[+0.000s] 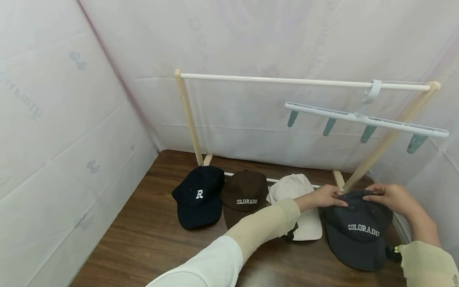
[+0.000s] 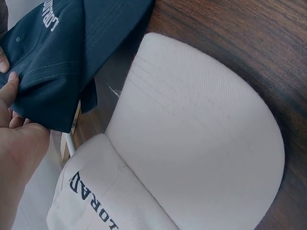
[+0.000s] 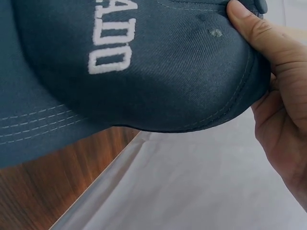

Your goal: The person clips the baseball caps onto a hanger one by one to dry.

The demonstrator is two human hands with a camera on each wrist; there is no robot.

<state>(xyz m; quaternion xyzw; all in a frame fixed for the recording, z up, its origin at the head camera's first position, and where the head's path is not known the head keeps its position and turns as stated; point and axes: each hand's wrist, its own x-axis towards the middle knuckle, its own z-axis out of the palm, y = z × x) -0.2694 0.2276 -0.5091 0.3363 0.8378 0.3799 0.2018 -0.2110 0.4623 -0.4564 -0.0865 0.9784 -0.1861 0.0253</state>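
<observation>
A dark grey baseball cap (image 1: 358,223) with white COLORADO lettering is held by its crown between both hands, brim toward the front. My left hand (image 1: 324,196) pinches the crown's left side; in the left wrist view its thumb lies on the cloth and other fingers go behind. On the opposite side my right hand (image 1: 398,199) grips the crown, thumb on top near an eyelet in the right wrist view, fingers hidden underneath. Just left of it lies a white cap (image 2: 201,129), partly covered by the left forearm in the head view.
A brown cap (image 1: 245,189) and a navy cap (image 1: 201,195) with an R lie farther left on the wooden table (image 1: 143,223). Behind stands a rack with a white rail (image 1: 269,80); a pale blue hanger (image 1: 387,122) with several clips hangs from it. White sheeting encloses the table.
</observation>
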